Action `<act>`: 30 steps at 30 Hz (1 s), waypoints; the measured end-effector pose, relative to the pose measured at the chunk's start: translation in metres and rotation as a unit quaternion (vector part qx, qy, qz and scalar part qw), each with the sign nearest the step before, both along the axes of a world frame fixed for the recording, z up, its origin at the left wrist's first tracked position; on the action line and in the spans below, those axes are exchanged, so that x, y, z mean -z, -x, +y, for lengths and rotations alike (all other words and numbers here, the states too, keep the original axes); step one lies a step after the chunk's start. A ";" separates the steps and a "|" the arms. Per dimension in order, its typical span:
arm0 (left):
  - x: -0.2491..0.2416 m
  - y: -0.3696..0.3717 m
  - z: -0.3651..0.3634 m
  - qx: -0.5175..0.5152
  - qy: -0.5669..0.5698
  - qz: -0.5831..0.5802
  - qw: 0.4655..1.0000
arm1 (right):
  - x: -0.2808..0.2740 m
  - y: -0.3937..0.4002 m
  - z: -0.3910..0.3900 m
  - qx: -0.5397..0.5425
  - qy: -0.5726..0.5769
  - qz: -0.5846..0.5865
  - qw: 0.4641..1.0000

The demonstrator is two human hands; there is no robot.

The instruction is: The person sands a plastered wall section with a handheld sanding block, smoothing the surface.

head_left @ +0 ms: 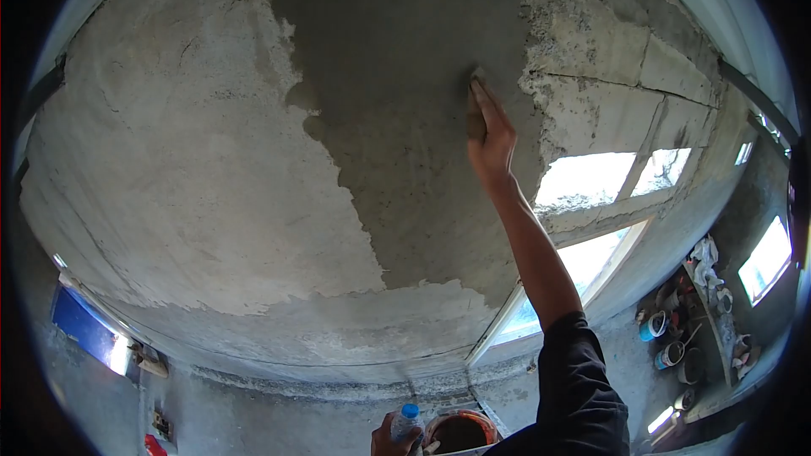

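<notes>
My right hand (492, 131) reaches up to the wall, its fingers pressed together against a dark, damp patch of plaster (397, 51). Whatever lies under the fingers, if anything, is hidden; a dark shadow shows at the fingertips. Low in the view, my left hand (384, 439) is wrapped round a clear plastic bottle (407, 426) with a blue cap, held upright. Just right of the bottle is a bucket (492, 431) with an orange-stained rim and a dark inside. Paler, dry plaster (194, 143) borders the damp patch on the left along a ragged edge.
Cracked, rough wall (591, 34) lies right of the patch, above bright openings (587, 181) and a framed window (604, 257). Several buckets (670, 355) stand by a cluttered shelf (710, 317) at far right. A blue panel (83, 321) and a red object (155, 446) are at left.
</notes>
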State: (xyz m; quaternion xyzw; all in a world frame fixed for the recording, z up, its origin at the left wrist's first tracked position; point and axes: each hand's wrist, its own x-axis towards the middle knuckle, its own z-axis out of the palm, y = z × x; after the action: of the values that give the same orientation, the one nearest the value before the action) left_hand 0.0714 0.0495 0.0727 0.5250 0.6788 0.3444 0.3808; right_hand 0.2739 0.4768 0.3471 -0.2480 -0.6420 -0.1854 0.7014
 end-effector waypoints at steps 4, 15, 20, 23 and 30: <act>0.024 0.002 -0.004 -0.028 0.028 -0.159 0.987 | 0.027 0.014 -0.025 -0.023 0.232 -0.142 0.962; -0.010 -0.001 0.017 0.055 0.047 0.047 0.996 | 0.408 -0.028 -0.253 -0.339 0.635 0.583 0.377; 0.018 -0.021 0.060 0.299 0.231 0.181 0.908 | 0.428 -0.036 -0.359 -0.321 0.583 0.666 0.338; 0.028 -0.047 0.074 0.422 0.232 0.245 0.841 | 0.432 -0.036 -0.379 -0.304 0.589 0.667 0.340; 0.026 -0.075 0.076 0.369 0.192 0.248 0.875 | 0.408 -0.068 -0.359 -0.204 0.521 0.681 0.472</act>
State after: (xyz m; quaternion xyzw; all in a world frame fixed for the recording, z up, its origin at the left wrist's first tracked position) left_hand 0.1468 0.1253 0.0462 0.7224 0.5603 -0.0996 0.3928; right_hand 0.3419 0.1173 -0.0606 -0.4780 0.0272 0.5592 0.6768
